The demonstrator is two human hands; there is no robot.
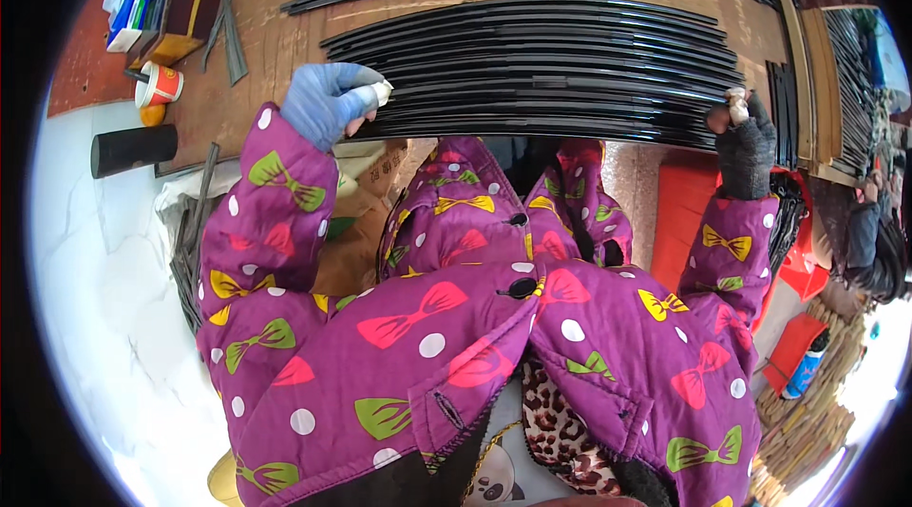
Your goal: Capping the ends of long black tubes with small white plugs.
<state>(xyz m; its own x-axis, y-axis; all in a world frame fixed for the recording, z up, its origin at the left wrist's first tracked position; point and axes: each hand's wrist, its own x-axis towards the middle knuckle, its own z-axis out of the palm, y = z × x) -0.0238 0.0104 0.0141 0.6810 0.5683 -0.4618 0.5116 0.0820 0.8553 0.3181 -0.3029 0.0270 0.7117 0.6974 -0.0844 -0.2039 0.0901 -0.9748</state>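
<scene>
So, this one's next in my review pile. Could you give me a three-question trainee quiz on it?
1. Which grip wears the pale blue glove: A) left, B) right, C) both?
2. True or false: the red-and-white cup is to the left of the long black strips.
3. Fill in: the bow-patterned jacket is mainly ____.

Key: 1: A, the left grip; 2: true; 3: purple.

Bright light is spread broadly, and thin glints are returned by the black strips [551, 70], which are bowed by fisheye distortion. Left of the strips, a white surface [123, 269] is partly washed out; below and right of them, straw-coloured stalks [807, 426] are bordered by glare.
</scene>
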